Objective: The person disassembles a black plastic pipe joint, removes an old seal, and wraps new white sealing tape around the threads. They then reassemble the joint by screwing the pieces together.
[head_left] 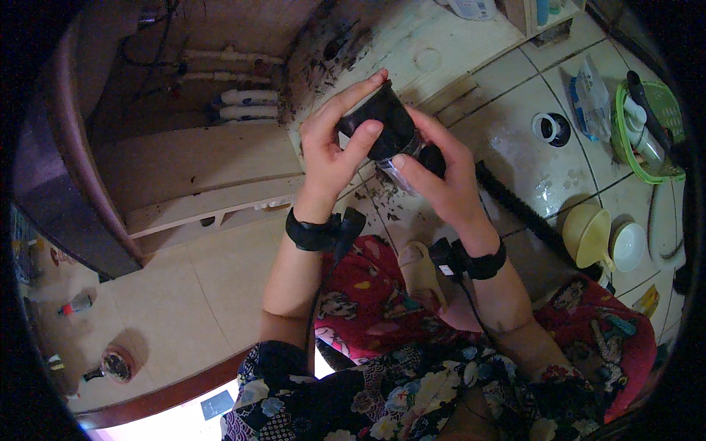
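Both of my hands hold a black cup-shaped fitting [382,125] in front of the low cabinet. My left hand [328,143] is wrapped round its upper left side, thumb across the front and fingertips at the rim. From below and to the right, my right hand [450,176] grips it, with the thumb on a shiny, see-through-looking lower section [396,175]. A dark rounded side part [432,159] shows between the right thumb and fingers. The fitting is tilted, and my palms hide some of it; I cannot make out its exact kind.
Dark debris [331,62] dirties the cabinet board [434,55]. A black corrugated hose [518,206] crosses the wet tiles. To the right are a white ring [544,128], green basket [629,158], yellow scoop [585,231] and white bowl [628,247]. Pipes [232,56] run inside the cabinet.
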`<state>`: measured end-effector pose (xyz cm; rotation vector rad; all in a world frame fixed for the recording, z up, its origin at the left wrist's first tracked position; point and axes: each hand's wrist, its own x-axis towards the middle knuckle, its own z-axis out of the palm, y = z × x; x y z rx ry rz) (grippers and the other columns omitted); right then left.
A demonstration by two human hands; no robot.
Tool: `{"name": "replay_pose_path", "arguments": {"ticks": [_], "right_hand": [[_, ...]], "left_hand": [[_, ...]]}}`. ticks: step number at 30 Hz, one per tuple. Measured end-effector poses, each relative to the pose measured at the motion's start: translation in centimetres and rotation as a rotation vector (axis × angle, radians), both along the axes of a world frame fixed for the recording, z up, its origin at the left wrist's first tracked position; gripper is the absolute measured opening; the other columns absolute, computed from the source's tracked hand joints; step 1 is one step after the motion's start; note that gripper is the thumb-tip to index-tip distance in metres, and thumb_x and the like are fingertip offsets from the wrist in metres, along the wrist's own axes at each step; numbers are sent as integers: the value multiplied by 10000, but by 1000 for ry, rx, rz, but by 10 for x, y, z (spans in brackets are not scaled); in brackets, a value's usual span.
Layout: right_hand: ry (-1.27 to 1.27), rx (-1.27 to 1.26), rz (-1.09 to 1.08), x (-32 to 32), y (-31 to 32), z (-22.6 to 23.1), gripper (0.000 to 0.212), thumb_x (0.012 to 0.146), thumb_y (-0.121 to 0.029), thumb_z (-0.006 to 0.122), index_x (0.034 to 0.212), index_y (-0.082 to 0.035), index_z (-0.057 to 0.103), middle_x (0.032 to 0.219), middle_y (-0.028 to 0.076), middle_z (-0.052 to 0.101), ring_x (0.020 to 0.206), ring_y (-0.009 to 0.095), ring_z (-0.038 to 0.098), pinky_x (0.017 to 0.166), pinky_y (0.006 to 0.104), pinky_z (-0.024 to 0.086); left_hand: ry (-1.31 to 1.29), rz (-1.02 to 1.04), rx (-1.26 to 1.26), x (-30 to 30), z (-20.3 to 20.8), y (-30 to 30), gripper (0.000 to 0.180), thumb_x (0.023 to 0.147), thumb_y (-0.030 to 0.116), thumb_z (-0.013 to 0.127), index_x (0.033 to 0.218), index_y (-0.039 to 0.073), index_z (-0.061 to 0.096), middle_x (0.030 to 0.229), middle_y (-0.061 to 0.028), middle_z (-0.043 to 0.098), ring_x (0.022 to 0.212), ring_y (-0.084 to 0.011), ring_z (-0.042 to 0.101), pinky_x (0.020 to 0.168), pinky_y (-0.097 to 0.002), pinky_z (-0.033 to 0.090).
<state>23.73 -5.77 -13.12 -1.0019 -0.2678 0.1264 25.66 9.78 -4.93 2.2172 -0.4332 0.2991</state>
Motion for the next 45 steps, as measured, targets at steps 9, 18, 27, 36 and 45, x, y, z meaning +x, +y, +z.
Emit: {"name": "replay_pose_path", "arguments": {"ticks": [9,18,27,36,45], "right_hand": [[-9,-16,-52,-3,-1,1,542,804,-125,710,1308,-29,534,1131,102,622,1023,181,587,888,311,463],[-26,-42,-57,-9,-2,2,545,805,-124,708,1312,-33,530,1108,92,612,976,189,582,850,325,468],[-156,48,-10,4,-2,-25,697,792,-116,712,1406,-31,392,1318,129,505,1186,237,524,1011,344,407],[129,249,115,1,-13,12,423,962,-239,550,1307,-10,466,1213,94,571,1083,183,561,959,299,432],[-50,65,-210,12,-17,10,392,973,-270,469,1234,19,509,1181,108,565,1063,173,542,958,293,408]], "left_hand": [[1,-81,-25,3,3,0,377,872,177,656,1199,-9,627,1238,-180,628,1177,-285,589,1009,-372,434],[34,-88,-71,0,4,-5,379,863,209,674,1163,-20,648,1243,-190,622,1189,-316,577,1028,-403,418],[-59,-313,245,-4,12,-2,864,814,271,759,1445,23,223,1285,-227,582,1326,-361,438,1127,-477,272],[-1,-309,187,-15,-3,-18,909,742,200,782,1476,41,270,1457,-183,424,1344,-346,419,1145,-497,246],[240,-46,231,-24,-9,-42,1108,658,142,822,1518,29,132,1545,-233,215,1421,-372,260,1143,-427,262]]}}
